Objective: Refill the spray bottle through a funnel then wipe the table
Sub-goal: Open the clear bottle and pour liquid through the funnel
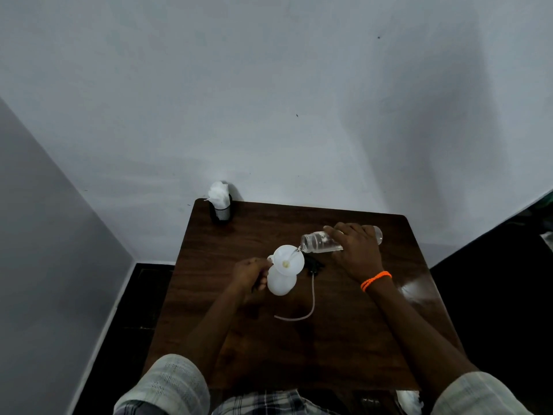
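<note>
The white spray bottle point(280, 282) stood near the middle of the table point(344, 339), a white funnel point(288, 259) seated in its neck. The left hand point(250, 275) curled round the bottle's left side, steadying it. The right hand point(356, 253) gripped a clear water bottle point(324, 241) tipped almost level, its open mouth just above the funnel's right rim, a thin stream running in. The black spray head point(314, 265) lay on the table just right of the bottle, its tube point(311, 301) trailing toward the near edge. Tissues in a black holder point(220, 202) stood at the far left corner, ready for wiping. To pour well, the tilt probably wanted keeping shallow so the funnel drained as fast as it filled, with the left hand holding bottle and funnel upright against tipping.
</note>
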The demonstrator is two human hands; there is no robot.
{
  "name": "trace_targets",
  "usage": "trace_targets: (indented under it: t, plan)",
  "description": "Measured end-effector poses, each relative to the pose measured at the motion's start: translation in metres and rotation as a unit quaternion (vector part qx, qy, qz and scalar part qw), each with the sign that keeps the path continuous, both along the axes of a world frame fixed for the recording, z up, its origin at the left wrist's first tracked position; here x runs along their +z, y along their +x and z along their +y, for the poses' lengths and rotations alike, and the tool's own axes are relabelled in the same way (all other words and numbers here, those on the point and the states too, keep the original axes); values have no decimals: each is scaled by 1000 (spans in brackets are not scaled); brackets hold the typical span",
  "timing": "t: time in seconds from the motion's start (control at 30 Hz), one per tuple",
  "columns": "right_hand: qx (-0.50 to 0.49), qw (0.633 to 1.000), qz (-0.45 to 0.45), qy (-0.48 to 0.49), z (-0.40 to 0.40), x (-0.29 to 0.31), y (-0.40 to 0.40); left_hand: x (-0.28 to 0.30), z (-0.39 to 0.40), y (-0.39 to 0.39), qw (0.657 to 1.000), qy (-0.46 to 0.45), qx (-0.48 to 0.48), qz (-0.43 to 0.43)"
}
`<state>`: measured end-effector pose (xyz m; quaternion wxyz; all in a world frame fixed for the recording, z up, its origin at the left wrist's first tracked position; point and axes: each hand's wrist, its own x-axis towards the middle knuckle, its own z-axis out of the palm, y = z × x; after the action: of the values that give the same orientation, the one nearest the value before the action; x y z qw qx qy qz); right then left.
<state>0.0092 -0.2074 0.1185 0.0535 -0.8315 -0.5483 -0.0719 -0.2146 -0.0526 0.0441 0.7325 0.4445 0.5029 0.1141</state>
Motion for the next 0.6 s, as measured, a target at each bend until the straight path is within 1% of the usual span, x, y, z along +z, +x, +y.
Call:
trace_targets:
  t: [0.2, 0.4, 0.6]
  plan:
    - [-1, 1000, -7, -1, -1, 1, 0, -4, -1, 1, 1000, 1, 3, -5]
    - [4, 1000, -2, 21, -3, 1, -1, -8, -2, 2, 1000, -7, 11, -8]
    - [1, 1000, -4, 11, -3, -2, 1, -9, -2, 2, 1000, -5, 9, -5]
